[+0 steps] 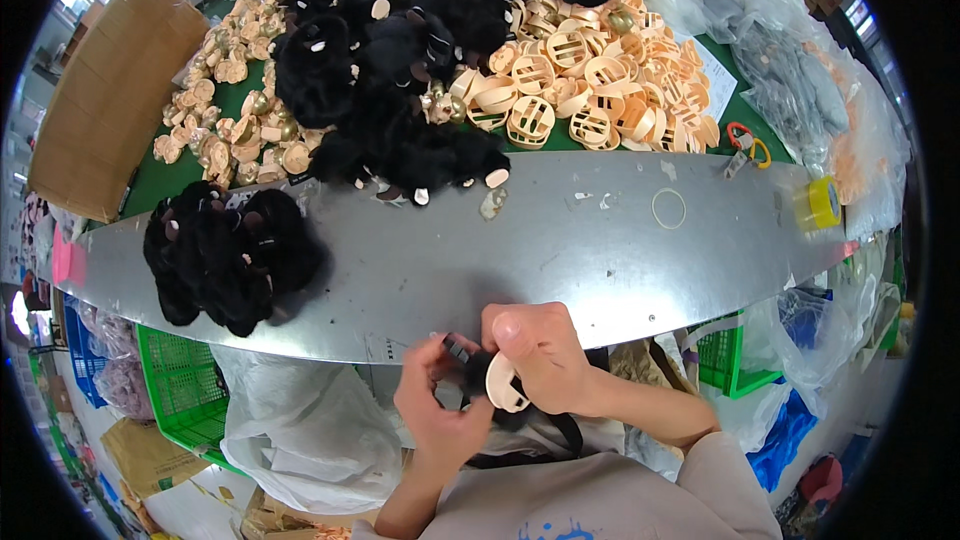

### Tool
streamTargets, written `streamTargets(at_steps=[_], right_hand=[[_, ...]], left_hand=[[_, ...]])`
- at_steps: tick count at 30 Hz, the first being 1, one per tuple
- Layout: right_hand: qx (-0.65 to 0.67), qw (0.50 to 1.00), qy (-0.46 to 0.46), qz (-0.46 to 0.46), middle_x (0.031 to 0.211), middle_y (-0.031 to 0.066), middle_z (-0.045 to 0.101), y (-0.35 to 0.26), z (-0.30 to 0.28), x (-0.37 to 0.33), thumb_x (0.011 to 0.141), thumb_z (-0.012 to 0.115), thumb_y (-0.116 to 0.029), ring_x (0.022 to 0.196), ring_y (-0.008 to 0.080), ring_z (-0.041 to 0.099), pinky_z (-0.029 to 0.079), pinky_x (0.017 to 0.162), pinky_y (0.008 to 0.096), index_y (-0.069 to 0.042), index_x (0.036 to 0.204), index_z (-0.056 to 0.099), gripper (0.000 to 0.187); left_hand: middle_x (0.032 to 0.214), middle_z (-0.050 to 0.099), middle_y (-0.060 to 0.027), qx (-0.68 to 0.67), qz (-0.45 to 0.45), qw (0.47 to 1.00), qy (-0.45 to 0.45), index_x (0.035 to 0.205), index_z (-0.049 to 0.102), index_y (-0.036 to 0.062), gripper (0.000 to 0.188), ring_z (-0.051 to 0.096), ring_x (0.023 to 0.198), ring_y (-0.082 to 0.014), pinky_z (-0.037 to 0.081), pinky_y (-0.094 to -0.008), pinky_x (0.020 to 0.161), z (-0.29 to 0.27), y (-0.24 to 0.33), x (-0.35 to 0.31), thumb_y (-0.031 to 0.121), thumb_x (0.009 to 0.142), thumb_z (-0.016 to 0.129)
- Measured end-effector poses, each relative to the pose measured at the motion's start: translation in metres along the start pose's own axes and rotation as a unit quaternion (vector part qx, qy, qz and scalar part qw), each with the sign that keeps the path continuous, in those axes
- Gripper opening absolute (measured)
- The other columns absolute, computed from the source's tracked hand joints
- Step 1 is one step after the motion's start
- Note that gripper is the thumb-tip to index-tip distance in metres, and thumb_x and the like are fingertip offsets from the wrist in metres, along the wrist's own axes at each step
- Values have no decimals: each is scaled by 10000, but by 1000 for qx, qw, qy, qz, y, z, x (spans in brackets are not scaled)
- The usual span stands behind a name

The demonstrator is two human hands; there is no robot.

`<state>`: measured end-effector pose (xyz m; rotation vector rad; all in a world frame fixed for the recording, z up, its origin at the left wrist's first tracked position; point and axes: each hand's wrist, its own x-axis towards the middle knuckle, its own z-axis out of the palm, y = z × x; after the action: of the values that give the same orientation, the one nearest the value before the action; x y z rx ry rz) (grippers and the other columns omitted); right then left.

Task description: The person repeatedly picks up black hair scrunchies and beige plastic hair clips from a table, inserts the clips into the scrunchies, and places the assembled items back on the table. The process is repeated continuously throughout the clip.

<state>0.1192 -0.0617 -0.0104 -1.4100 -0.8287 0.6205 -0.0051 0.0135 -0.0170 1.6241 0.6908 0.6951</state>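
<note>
Close to my body, just off the near edge of the metal worktop [560, 260], both hands are closed around one small work piece. A round cream plastic part [503, 385] with slots sits against a black plush toy [476, 370], which my fingers partly hide. My left hand [440, 405] grips the plush from its left side. From the right, my right hand [540, 355] holds the cream part, thumb on top. Whether the part is inside the plush or only against it, I cannot tell.
Black plush toys [230, 255] lie at left on the worktop, with more heaped behind. Slotted cream parts [600, 80] pile up at the back right; smaller cream pieces [240, 130] lie left. Scissors [745, 145], yellow tape [822, 203] and a rubber band [669, 208] are at right. A green crate [185, 390] stands below left.
</note>
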Motion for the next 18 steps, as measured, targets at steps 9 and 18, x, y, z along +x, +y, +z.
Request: streamTargets(at_steps=[9,18], right_hand=[[-159,987,-17,-25,669,38,496,-3,-21,-16,734,832,-197,574,108,462,373,505,242,-65,678,491,369],[-241,944,114,-193,593,67,447,4,-26,-30,702,812,-165,533,235,432,353,468,315,-69,603,463,376]], left_hand=[[1077,610,-53,-235,-213,944,-91,1117,587,-62,303,568,821,-91,466,-211,739,-7,-43,13,-114,826,518],[897,568,-104,-87,15,991,-106,820,563,-18,225,507,745,-165,407,-291,640,-8,-16,3,131,835,731]])
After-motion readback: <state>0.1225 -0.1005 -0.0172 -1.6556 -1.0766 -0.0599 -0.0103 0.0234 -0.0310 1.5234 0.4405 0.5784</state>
